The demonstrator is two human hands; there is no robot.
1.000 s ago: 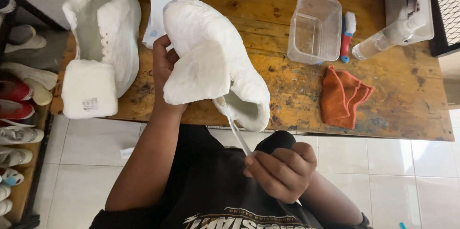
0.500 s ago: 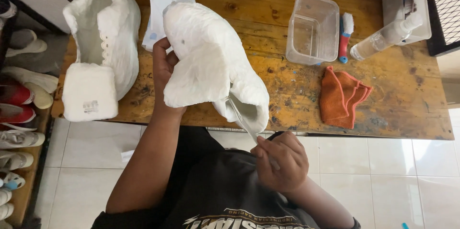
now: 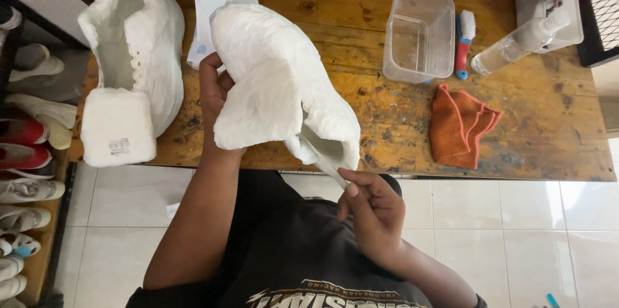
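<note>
My left hand grips a white shoe wrapped in white paper, held up over the front edge of the wooden table. My right hand sits below the table edge, fingers pinched on a thin white lace or strip that runs up into the shoe's opening. A second white shoe, also covered in white paper, lies on the table's left end with its opening upward and a white paper pad at its heel.
A clear plastic container, a red and blue brush, a clear spray bottle and a folded orange cloth lie on the right half of the table. A rack of shoes stands at the left over white floor tiles.
My right hand has moved up and to the right, closer to the shoe's opening, still pinching the white strip. My left hand keeps the wrapped shoe in nearly the same spot.
</note>
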